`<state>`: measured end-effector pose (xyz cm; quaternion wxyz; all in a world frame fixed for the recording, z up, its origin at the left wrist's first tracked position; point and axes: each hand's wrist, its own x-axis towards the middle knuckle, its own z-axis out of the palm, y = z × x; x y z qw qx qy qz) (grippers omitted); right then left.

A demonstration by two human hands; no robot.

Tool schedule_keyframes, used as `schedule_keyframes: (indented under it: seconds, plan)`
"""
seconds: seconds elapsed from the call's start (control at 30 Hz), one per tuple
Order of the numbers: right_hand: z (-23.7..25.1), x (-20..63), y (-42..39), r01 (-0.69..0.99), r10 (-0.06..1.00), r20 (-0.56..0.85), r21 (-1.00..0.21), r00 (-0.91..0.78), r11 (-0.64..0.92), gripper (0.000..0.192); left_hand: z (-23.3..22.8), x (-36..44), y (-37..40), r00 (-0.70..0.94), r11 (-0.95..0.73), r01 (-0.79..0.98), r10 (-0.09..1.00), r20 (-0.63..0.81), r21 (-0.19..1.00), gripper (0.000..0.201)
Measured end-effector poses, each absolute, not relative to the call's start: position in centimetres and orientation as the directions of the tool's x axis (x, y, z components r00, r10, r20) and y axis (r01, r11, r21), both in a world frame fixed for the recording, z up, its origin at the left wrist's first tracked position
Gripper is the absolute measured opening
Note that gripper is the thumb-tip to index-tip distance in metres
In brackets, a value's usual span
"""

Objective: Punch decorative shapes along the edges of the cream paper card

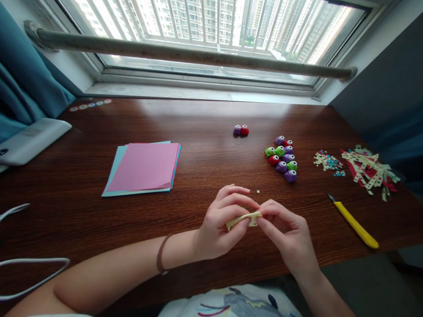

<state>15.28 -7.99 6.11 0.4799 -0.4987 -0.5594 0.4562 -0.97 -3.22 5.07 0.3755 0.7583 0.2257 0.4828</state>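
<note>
Between my two hands is a pale yellow paper strip [254, 219] with small punched holes. My left hand [220, 220] pinches its left part between thumb and fingers, the other fingers stretched out above. The strip's right end is pinched between the thumb and forefinger of my right hand [289, 231]. Just beyond my fingertips a tiny pale paper cutout [258, 191] lies on the dark wooden table [198, 176]. Farther off stand several purple, green and red craft punches [280, 166], with a separate purple and red pair [241, 130] to their left.
Pink and blue paper sheets [145, 167] lie stacked at left. On the right are tiny paper cutouts [327, 160], a heap of punched strips [370, 171] and a yellow-handled craft knife [355, 224], its blade pointing away. A white cable [36, 260] loops at the left edge.
</note>
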Motion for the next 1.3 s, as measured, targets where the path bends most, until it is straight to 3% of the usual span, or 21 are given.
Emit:
schedule_keyframes:
  seconds: [0.3, 0.57, 0.77, 0.93, 1.3]
  plan:
    - [8.7, 14.5, -8.5, 0.098, 0.968, 0.252, -0.963, -0.01, 0.252, 0.022, 8.7, -1.6, -3.8, 0.404, -0.604, 0.021, 0.734, 0.546, 0.796, 0.015]
    - [9.7, 14.1, -8.4, 0.202, 0.95, 0.311, -0.93, -0.016, 0.308, 0.024, 9.7, -2.0, -4.3, 0.387, -0.599, 0.071, 0.754, 0.531, 0.798, 0.018]
    - [11.0, 14.2, -8.3, 0.492, 0.835, 0.541, -0.703, -0.1, 0.514, 0.033, 10.2, -1.9, -4.3, 0.378, -0.612, 0.1, 0.753, 0.539, 0.784, 0.018]
    - [12.1, 14.2, -8.0, 0.577, 0.802, 0.578, -0.608, -0.15, 0.546, 0.027, 10.5, -2.0, -4.4, 0.361, -0.601, 0.117, 0.767, 0.53, 0.79, 0.016]
    - [12.1, 13.6, -8.1, 0.468, 0.88, 0.474, -0.768, -0.046, 0.438, 0.018, 10.8, -2.0, -4.4, 0.38, -0.626, 0.158, 0.753, 0.538, 0.764, 0.016]
